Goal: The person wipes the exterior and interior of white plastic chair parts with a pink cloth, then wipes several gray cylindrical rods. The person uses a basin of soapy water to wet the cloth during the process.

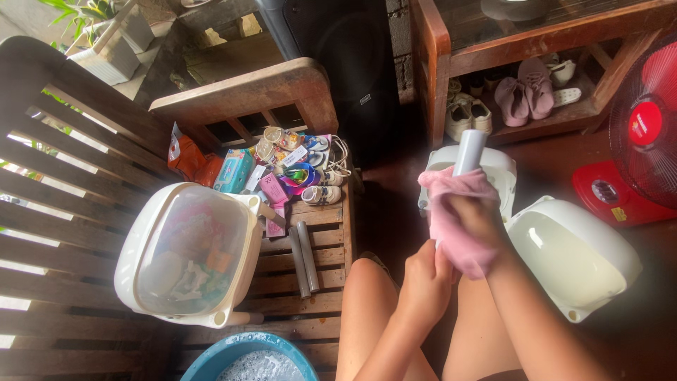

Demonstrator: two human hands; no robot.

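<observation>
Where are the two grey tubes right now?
The grey tubes lie side by side on the wooden bench, just right of the lidded white bin, left of the person's knees.

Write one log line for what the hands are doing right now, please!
left hand: grips tube bottom | right hand: pink cloth wrapped round white tube | beside: open white tub, lidded bin on bench

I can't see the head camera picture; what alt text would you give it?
Seen from above, a seated person's right hand, wrapped in a pink cloth, rubs a white tube that the left hand grips lower down. A lidded plastic box and small shoes sit on a wooden bench to the left.
</observation>
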